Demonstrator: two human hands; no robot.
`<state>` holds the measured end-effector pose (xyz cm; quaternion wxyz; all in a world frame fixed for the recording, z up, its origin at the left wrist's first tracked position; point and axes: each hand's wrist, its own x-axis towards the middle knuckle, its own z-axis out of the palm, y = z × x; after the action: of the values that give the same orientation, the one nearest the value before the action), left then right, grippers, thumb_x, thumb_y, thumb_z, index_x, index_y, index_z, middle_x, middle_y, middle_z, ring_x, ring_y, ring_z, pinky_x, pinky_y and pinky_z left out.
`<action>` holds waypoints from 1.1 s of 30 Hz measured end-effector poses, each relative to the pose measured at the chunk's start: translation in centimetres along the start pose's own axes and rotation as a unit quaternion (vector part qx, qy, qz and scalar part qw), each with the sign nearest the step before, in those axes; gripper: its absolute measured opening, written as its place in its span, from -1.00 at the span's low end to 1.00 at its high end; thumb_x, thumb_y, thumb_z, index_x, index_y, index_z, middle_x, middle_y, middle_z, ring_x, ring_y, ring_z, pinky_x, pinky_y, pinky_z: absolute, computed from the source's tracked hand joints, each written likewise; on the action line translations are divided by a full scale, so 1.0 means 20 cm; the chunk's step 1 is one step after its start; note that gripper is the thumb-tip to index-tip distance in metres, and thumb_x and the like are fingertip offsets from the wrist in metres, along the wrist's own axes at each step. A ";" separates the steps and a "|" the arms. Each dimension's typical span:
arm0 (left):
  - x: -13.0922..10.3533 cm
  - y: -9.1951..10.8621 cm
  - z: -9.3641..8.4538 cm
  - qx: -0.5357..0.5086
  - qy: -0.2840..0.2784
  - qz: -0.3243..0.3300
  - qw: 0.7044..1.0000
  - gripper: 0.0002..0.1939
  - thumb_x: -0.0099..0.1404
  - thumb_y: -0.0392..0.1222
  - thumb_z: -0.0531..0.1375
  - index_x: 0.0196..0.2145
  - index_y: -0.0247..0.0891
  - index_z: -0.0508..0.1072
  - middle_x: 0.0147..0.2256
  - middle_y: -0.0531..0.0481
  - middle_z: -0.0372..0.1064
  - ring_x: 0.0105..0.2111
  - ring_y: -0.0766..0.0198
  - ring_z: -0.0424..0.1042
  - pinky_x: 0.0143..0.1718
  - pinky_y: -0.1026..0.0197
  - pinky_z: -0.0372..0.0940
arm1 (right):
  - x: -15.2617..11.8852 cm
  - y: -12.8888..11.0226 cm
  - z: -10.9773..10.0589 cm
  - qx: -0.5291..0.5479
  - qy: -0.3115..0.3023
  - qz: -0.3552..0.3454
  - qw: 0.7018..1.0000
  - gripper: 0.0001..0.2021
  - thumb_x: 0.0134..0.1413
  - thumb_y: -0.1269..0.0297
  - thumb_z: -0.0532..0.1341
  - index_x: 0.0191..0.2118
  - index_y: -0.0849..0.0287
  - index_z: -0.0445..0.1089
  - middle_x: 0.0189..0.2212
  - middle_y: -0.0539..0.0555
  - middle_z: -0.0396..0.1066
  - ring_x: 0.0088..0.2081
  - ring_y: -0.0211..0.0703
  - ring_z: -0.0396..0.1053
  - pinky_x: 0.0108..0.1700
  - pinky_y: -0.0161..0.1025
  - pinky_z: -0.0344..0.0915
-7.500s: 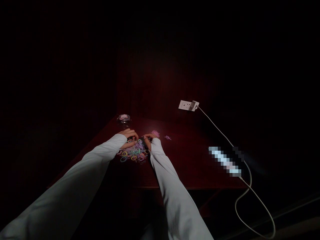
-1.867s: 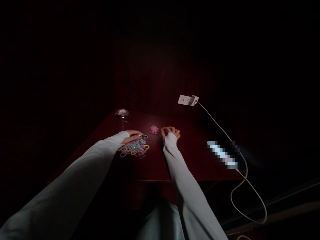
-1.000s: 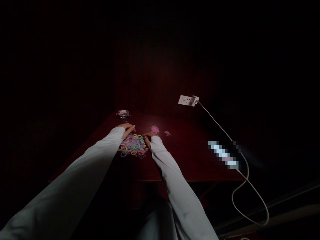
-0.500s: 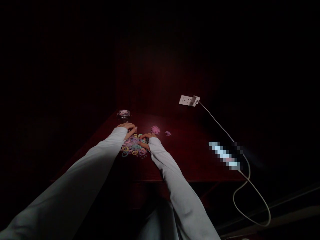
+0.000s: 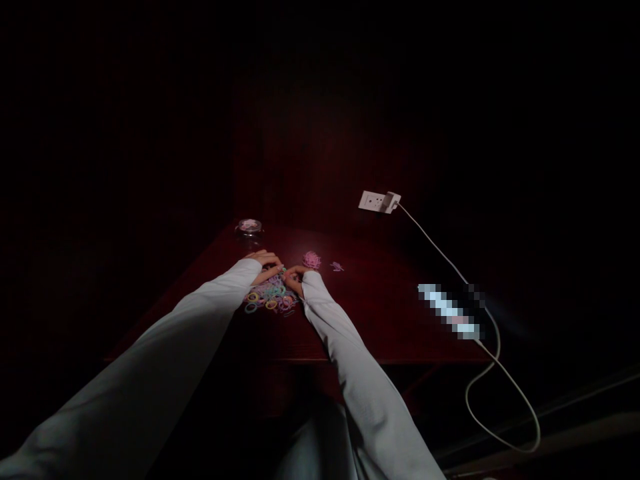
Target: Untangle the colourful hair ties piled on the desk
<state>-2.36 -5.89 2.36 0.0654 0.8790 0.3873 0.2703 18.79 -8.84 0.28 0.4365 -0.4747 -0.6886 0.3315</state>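
A loose pile of small coloured hair ties (image 5: 273, 293), in purple, green, yellow and pink, lies on the dark red table. My left hand (image 5: 267, 261) is over the pile's far left side, its thumb and forefinger drawn together at the tips. Just to its right, my right hand (image 5: 297, 276) has bent fingers pinched at the pile's far right edge. The fingertips of both hands nearly meet. Anything between them is too small and dim to make out. Beyond my right hand sits a round heap of pink hair ties (image 5: 312, 259), with a few purple hair ties (image 5: 337, 267) beside it.
A clear round jar (image 5: 249, 229) with pinkish contents stands at the table's far left. A charger (image 5: 391, 201) sits in the wall socket (image 5: 371, 201). Its white cable (image 5: 433, 241) runs down to a blurred-out device (image 5: 449, 311) at the right of the table (image 5: 370, 327).
My left hand has shifted right and slightly nearer, closing in on my right hand. My right hand has moved slightly right, its fingers more drawn in.
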 end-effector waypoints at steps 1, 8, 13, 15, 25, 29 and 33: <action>0.00 0.00 0.00 0.000 0.000 0.001 1.000 -0.65 0.56 0.01 0.08 -0.17 -0.17 0.62 -0.16 -0.10 0.58 -0.11 0.09 0.45 0.00 0.09 0.27 | 0.00 0.00 0.00 0.009 0.002 0.001 1.000 -0.83 0.00 0.17 0.44 -0.34 0.17 0.63 -0.50 -0.06 0.42 -0.49 -0.33 0.15 -0.40 -0.35 0.11; 0.00 0.00 0.00 -0.008 0.001 0.008 1.000 -0.62 0.56 0.01 0.04 -0.24 -0.16 0.59 -0.21 -0.09 0.57 -0.16 0.09 0.42 -0.05 0.09 0.29 | 0.02 -0.01 0.02 0.080 0.014 0.019 0.997 -0.61 -0.05 -0.10 0.49 -0.37 0.18 0.60 -0.53 -0.03 0.42 -0.48 -0.30 0.22 -0.41 -0.33 0.14; 0.01 -0.01 0.00 -0.014 0.004 0.014 1.000 -0.60 0.57 0.03 0.04 -0.31 -0.15 0.54 -0.27 -0.06 0.53 -0.20 0.13 0.41 -0.07 0.13 0.28 | 0.03 0.00 0.03 0.102 0.020 0.023 0.994 -0.55 -0.05 -0.19 0.49 -0.39 0.17 0.58 -0.52 -0.03 0.45 -0.47 -0.30 0.26 -0.39 -0.34 0.20; 0.01 -0.01 0.00 -0.014 0.004 0.018 1.000 -0.60 0.57 0.03 0.04 -0.31 -0.16 0.54 -0.27 -0.06 0.53 -0.20 0.13 0.41 -0.07 0.13 0.28 | 0.03 0.00 0.03 0.096 0.017 0.020 0.995 -0.57 -0.02 -0.16 0.48 -0.36 0.17 0.60 -0.52 -0.03 0.45 -0.47 -0.30 0.25 -0.39 -0.33 0.19; 0.00 0.01 0.00 -0.027 0.008 0.015 1.000 -0.51 0.62 0.06 -0.07 -0.25 -0.17 0.55 -0.20 -0.07 0.56 -0.14 0.13 0.44 0.03 0.13 0.29 | 0.03 0.02 -0.01 -0.010 0.041 -0.061 0.997 -0.77 0.23 0.08 0.39 -0.28 0.13 0.69 -0.26 0.09 0.62 -0.22 -0.16 0.46 -0.10 -0.24 0.36; 0.00 0.01 -0.01 -0.034 0.003 0.014 0.999 -0.50 0.62 0.07 -0.08 -0.28 -0.15 0.54 -0.23 -0.05 0.55 -0.14 0.13 0.44 0.04 0.12 0.29 | 0.03 0.01 0.00 -0.015 0.036 -0.048 0.998 -0.78 0.24 0.09 0.41 -0.28 0.12 0.71 -0.25 0.10 0.63 -0.18 -0.13 0.50 -0.07 -0.22 0.38; 0.01 0.01 -0.01 -0.031 0.011 0.013 0.999 -0.51 0.61 0.06 -0.06 -0.32 -0.16 0.53 -0.26 -0.07 0.53 -0.17 0.11 0.43 0.00 0.11 0.31 | 0.03 0.01 -0.01 -0.016 0.028 -0.045 0.998 -0.72 0.23 -0.01 0.42 -0.27 0.11 0.72 -0.23 0.11 0.64 -0.17 -0.11 0.52 -0.06 -0.21 0.40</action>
<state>-2.20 -6.02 2.67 0.0847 0.8785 0.3679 0.2928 18.95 -8.26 0.38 0.4629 -0.4592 -0.7020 0.2867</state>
